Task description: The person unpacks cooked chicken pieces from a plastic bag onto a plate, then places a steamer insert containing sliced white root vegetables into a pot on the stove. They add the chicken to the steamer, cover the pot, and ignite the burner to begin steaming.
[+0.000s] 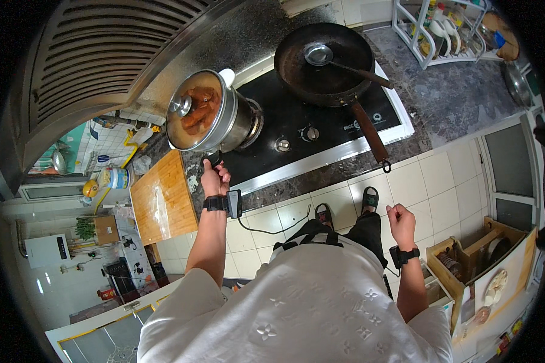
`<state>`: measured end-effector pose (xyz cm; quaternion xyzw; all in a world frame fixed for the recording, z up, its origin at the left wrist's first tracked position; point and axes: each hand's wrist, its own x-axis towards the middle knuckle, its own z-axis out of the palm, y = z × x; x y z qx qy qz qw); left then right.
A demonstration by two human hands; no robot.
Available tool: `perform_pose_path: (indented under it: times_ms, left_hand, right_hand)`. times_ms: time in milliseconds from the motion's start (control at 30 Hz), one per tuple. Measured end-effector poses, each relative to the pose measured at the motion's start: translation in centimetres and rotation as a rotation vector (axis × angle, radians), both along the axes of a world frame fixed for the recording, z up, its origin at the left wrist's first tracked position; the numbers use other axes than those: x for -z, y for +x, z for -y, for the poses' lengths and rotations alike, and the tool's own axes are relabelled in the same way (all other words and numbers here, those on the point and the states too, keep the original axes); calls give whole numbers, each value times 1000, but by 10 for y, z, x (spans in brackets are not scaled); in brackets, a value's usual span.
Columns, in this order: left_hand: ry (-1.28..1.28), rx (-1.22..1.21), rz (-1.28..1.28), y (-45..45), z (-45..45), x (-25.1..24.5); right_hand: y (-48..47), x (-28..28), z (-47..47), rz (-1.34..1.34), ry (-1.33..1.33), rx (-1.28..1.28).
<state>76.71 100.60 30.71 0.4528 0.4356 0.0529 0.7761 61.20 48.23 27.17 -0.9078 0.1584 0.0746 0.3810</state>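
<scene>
My left hand (pixel 216 177) grips the black handle (pixel 212 159) of a steel pot (pixel 236 120) on the left side of the gas hob (pixel 290 120). A steamer tier sits on top of the pot, under a domed glass lid (pixel 175 125) with a metal knob. Through the fogged glass I see reddish-brown pieces of food (pixel 202 111). My right hand (pixel 402 222) hangs over the floor by my side, its fingers curled with nothing visible in them. On the right burner rests a dark wok (pixel 295 68) with a steel ladle (pixel 319 54) lying in it.
The wok's wooden handle (pixel 370 131) juts past the counter's front edge. Left of the hob, a wooden cutting board (pixel 163 199) overhangs the counter. A white rack (pixel 420 50) of seasoning bottles stands at far right, and an open wooden drawer unit (pixel 463 272) is at lower right.
</scene>
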Motion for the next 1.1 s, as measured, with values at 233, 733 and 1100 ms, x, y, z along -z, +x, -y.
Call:
perform_pose_path:
  times_ms: [233,733,1100]
  left_hand:
    - [-16,4,-7,5,10,2]
    - [-181,113,29,2,-3,16]
    - [338,958,51,-80,164,-1]
  right_hand:
    - [-6,3,0,8,12,15]
    - [-16,-7,3,48,-8,88]
    - [-112,-84,11,137,-196,480]
